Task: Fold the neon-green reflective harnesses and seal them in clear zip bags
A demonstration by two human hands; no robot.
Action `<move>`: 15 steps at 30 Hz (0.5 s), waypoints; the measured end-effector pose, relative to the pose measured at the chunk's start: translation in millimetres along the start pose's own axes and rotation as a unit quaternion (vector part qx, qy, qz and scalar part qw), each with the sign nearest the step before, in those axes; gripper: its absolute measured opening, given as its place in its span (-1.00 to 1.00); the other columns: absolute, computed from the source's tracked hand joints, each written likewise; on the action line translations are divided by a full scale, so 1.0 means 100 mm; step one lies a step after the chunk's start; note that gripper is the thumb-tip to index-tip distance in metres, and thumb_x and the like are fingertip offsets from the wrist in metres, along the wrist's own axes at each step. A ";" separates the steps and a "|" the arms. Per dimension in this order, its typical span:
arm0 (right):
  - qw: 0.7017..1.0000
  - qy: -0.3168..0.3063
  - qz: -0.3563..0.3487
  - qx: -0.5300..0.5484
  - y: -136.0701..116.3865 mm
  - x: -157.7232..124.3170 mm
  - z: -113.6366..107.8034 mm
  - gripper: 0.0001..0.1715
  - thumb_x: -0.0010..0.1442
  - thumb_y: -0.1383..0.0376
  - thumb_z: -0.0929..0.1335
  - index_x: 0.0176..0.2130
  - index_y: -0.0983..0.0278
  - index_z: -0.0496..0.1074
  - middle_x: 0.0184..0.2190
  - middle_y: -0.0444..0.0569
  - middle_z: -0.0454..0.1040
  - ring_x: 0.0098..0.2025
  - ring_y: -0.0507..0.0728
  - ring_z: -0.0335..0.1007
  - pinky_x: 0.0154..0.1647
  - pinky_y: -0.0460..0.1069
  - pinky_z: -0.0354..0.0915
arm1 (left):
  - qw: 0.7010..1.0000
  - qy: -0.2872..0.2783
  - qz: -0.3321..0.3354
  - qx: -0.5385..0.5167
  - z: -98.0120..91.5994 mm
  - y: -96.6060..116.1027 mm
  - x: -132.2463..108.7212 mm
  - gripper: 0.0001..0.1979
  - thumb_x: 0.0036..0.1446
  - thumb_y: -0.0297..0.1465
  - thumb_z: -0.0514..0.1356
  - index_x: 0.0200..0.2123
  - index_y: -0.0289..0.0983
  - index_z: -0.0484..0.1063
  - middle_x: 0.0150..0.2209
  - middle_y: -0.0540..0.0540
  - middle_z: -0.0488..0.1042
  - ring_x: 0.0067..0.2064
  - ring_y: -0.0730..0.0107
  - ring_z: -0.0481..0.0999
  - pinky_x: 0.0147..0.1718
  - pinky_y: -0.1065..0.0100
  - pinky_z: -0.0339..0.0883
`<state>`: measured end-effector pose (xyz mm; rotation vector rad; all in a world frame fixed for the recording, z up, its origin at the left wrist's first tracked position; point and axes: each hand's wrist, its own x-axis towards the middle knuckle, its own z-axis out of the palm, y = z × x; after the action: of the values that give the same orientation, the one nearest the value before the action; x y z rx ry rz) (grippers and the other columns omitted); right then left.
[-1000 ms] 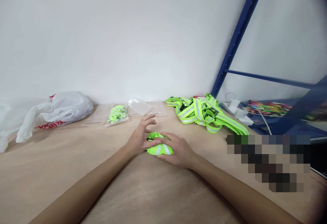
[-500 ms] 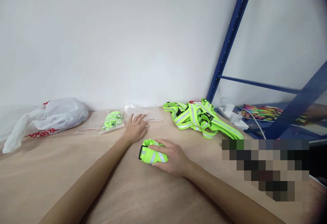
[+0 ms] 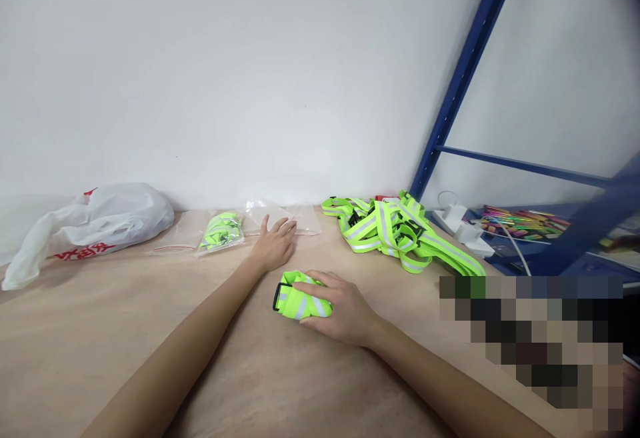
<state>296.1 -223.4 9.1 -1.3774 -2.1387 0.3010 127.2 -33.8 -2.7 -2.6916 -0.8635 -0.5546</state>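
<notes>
My right hand point(image 3: 345, 308) is wrapped round a folded reflective strap bundle point(image 3: 303, 301), neon green with silver stripes. A black buckle sticks out at the bundle's left end. Farther up the table, my left hand point(image 3: 275, 243) lies with fingers spread at the near edge of some clear plastic bags point(image 3: 306, 218). Whether its fingertips grip the plastic does not show. Left of it lies a clear bag with a folded green strap inside point(image 3: 221, 231). A tangled pile of loose reflective straps point(image 3: 383, 228) with black buckles sits to the right.
A white plastic bag with red print point(image 3: 117, 218) lies at the far left against the wall. At the right stand a blue metal frame point(image 3: 463, 85), white plugs and a power strip point(image 3: 473, 238), and colourful pens point(image 3: 523, 221). A pixelated patch hides the lower right.
My left hand has moved slightly right and forward, farther over the clear plastic bags. The right hand keeps its hold on the strap bundle. The view has shifted a little.
</notes>
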 end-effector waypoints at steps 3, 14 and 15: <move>1.000 -0.001 0.002 -0.001 -0.01 0.00 -0.01 -0.27 0.03 0.13 0.54 0.18 0.07 0.46 0.21 0.07 0.41 0.18 0.30 0.37 0.18 0.17 0.33 | 1.000 0.002 -0.001 0.007 0.00 0.01 0.00 -0.59 0.32 -0.33 0.00 0.16 -0.22 0.40 0.31 -0.25 0.28 0.35 -0.07 0.17 0.32 -0.36 -0.36; 1.000 -0.006 0.018 0.001 -0.03 0.01 -0.01 -0.26 0.01 0.13 0.54 0.18 0.06 0.46 0.21 0.08 0.41 0.19 0.29 0.37 0.21 0.17 0.30 | 0.999 -0.047 -0.015 -0.017 0.01 -0.03 0.02 -0.56 0.36 -0.21 -0.04 0.20 -0.17 0.37 0.33 -0.18 0.27 0.38 -0.09 0.10 0.29 -0.40 -0.39; 1.000 -0.005 0.017 0.002 -0.03 0.01 -0.01 -0.26 0.00 0.14 0.55 0.18 0.07 0.46 0.21 0.08 0.42 0.19 0.29 0.37 0.21 0.16 0.30 | 0.999 -0.045 -0.013 -0.018 -0.01 -0.01 0.02 -0.54 0.36 -0.21 -0.04 0.24 -0.17 0.33 0.34 -0.18 0.25 0.38 -0.08 0.10 0.30 -0.39 -0.41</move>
<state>294.7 -223.8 11.7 -1.4130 -2.1240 0.3261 127.8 -31.8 -1.0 -2.7612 -0.9218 -0.4610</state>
